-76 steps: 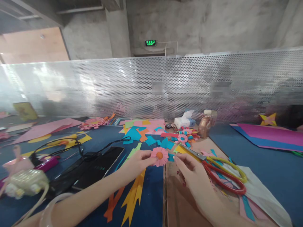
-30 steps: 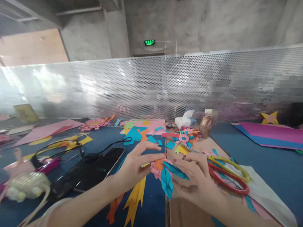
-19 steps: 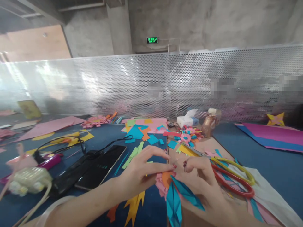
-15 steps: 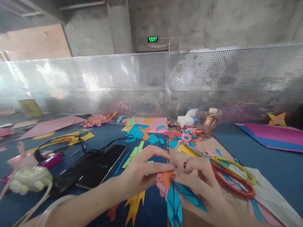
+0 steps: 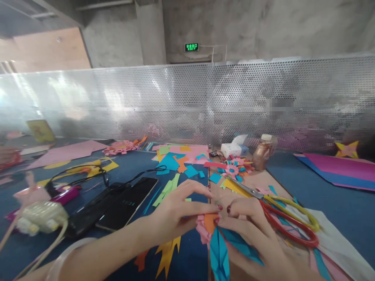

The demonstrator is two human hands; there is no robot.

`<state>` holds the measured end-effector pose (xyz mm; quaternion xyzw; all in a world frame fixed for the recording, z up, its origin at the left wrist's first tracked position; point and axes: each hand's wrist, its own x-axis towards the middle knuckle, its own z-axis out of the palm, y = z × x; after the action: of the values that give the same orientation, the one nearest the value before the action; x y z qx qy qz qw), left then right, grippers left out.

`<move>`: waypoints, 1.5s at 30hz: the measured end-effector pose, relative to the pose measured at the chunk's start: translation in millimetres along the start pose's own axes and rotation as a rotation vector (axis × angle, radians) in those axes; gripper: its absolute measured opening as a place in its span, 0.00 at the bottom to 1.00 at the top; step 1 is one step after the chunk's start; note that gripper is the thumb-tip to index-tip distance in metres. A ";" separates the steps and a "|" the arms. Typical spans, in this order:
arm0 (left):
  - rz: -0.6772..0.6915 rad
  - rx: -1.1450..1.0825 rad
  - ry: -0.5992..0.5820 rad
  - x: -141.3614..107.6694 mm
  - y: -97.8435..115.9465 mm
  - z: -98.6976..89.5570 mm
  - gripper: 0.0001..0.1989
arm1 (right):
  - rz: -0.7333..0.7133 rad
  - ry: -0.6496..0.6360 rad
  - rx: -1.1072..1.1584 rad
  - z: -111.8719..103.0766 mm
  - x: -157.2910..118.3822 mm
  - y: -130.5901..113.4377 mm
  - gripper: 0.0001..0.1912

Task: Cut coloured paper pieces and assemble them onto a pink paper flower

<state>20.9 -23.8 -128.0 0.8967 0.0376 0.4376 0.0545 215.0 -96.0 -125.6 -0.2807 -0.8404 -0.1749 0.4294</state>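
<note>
Between my hands is a paper flower (image 5: 209,223) with pink folded petals, an orange centre and long blue folded strips hanging down. My left hand (image 5: 187,205) pinches its upper edge from the left, the fingers bent over the orange part. From the right, my right hand (image 5: 249,226) grips it where the blue strips (image 5: 219,249) join. The right fingers are curled, and the palm hides part of one blue strip. Just beyond my right hand lie scissors (image 5: 288,214) with red and yellow handles, their blades pointing away to the left.
Left of my arm are a phone (image 5: 127,205), a black cable (image 5: 140,171) and a pale power adapter (image 5: 42,217). Paper scraps (image 5: 172,162), a tissue pack (image 5: 233,149) and a brown bottle (image 5: 262,152) stand farther back. A perforated metal partition (image 5: 140,101) closes off the far side.
The view has shifted slightly. Both hands stay on the paper flower, and the blue strips have swung a little to the right.
</note>
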 end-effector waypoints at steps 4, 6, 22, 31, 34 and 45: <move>0.015 0.019 0.006 1.0 1.1 -0.5 0.11 | 0.001 -0.025 -0.021 -1.5 -2.1 0.3 0.10; 0.021 0.023 0.000 1.2 1.6 -0.7 0.11 | 0.001 -0.026 -0.020 -2.0 -1.8 -0.3 0.10; 0.005 0.007 -0.034 -0.8 1.3 0.3 0.12 | 0.016 -0.005 0.039 -2.0 2.7 -3.3 0.07; -0.013 -0.042 -0.045 -2.4 0.6 1.8 0.12 | 0.008 -0.011 0.045 -0.4 3.2 -3.9 0.07; -0.025 -0.058 -0.050 -3.2 0.5 2.2 0.12 | 0.029 0.034 0.059 1.4 2.1 -3.8 0.07; -0.041 -0.069 -0.060 -2.3 0.0 2.5 0.13 | 0.037 0.054 0.072 1.4 2.5 -4.5 0.06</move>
<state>21.5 -24.3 -131.3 0.9061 0.0394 0.4102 0.0955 210.1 -98.0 -124.6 -0.2757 -0.8288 -0.1441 0.4650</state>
